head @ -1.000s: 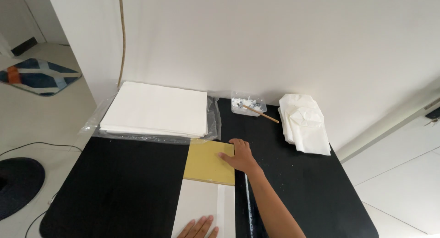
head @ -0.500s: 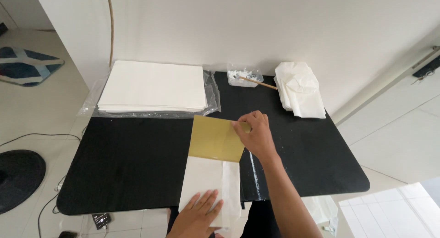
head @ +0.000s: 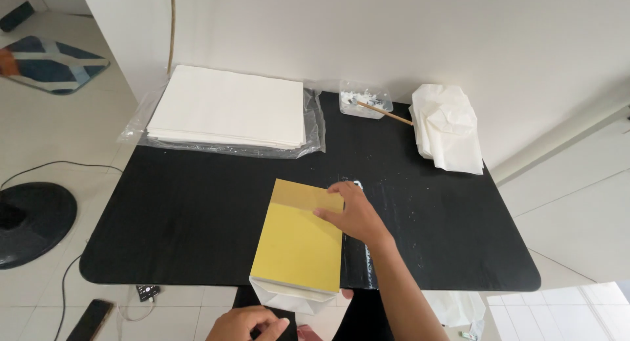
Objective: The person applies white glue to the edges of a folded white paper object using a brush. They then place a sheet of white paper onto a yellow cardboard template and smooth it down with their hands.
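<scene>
Right hand (head: 354,213) stretched out from the lower edge, forearm angled up and left, palm down, fingers spread and flat on the right edge of the yellow sheet (head: 298,239). Gripping nothing, only pressing. Yellow sheet lying on the black table (head: 197,210) near the front edge, over white folded paper (head: 289,296) that overhangs the table. Left hand (head: 249,324) low at the frame's bottom, fingers curled, just below the white paper; whether pinching it, cannot tell. Further back: stack of white paper (head: 230,105) on plastic wrap, small clear tray (head: 364,101) with a brush (head: 387,113), pile of folded white pieces (head: 449,127).
</scene>
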